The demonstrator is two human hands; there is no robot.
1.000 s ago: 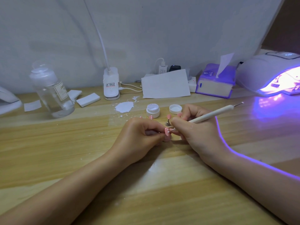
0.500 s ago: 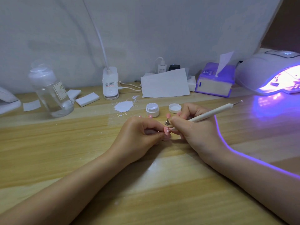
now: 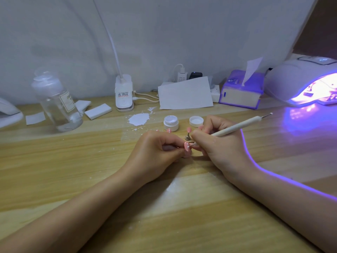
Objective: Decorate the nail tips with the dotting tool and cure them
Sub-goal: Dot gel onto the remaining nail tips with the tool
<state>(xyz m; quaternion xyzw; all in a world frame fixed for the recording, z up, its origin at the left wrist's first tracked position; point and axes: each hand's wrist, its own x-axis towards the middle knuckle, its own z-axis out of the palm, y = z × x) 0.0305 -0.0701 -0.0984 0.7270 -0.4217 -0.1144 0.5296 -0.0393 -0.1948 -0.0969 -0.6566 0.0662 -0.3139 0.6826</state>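
Wooden table (image 3: 54, 161): left hand (image 3: 155, 154) pinches a pink nail tip (image 3: 187, 146) (white-dotted), right hand (image 3: 224, 148) grips the dotting tool (image 3: 237, 127).

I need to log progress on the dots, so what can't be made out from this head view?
- Dot count on the pink nail tip: too small.
- How the left hand holds it: fingers curl over the grip.
- Working end of the dotting tool: hidden behind the right hand.
- Inside the curing lamp: glare, cut by the right edge.
- Bottle label: blurred.

Pink nail tip (image 3: 187, 146), seemingly white-dotted; cream dotting tool (image 3: 237, 127).
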